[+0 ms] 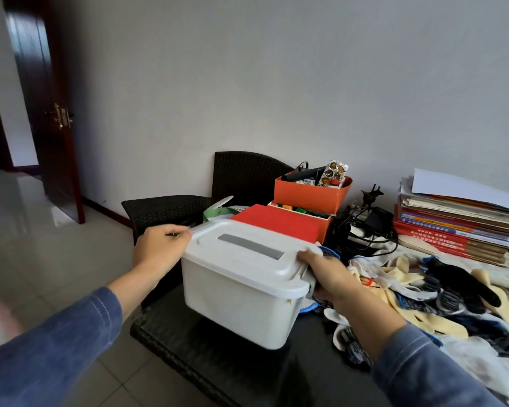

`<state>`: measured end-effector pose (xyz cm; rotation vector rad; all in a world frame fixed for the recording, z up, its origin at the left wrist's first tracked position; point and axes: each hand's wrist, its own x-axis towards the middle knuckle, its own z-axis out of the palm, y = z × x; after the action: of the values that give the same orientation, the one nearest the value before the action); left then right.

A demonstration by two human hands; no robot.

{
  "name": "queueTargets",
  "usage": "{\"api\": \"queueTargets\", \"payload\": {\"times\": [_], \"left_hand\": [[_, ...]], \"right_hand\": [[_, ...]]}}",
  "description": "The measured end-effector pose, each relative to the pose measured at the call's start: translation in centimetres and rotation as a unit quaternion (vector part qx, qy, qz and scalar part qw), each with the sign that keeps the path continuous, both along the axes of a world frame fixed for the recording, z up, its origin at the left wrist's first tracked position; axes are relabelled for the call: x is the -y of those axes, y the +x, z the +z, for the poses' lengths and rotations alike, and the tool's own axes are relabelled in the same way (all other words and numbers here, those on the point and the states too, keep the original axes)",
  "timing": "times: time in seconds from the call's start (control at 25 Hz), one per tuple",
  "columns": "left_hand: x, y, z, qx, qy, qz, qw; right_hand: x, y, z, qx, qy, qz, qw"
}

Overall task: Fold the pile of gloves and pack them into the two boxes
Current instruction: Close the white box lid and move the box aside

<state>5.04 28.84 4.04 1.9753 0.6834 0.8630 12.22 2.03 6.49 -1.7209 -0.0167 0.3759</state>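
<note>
Gripping a white plastic box (241, 301) at both ends: left hand (159, 248) curled at the far-left edge of the lid (247, 254), right hand (323, 274) wrapped round the right end under the rim. Lid on, box tilted above the dark bench (218, 356). Just right of it, a loose pile of gloves (441, 292) in cream, white, black and blue, spread over the bench. Behind, two stacked orange boxes (309, 198) holding small items, tangled black cables (362, 233), a stack of books (459, 224). Further left, a dark wicker chair (171, 210) and a brown door (41, 113).
</note>
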Motion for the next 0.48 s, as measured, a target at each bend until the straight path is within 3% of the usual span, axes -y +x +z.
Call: {"api": "queueTargets", "payload": {"times": [0.08,0.24,0.48], "left_hand": [[0.5,1.1,2.3,0.056,-0.011,-0.002,0.998],[1.8,4.0,6.1,0.181,-0.120,-0.063,0.974],[5.5,8.6,6.7,0.187,-0.066,-0.014,0.980]], "right_hand": [[0.6,0.5,2.2,0.011,0.018,-0.018,1.000],[2.6,1.3,6.4,0.015,0.041,-0.034,0.998],[3.1,6.0,8.7,0.062,-0.021,-0.100,0.993]]}}
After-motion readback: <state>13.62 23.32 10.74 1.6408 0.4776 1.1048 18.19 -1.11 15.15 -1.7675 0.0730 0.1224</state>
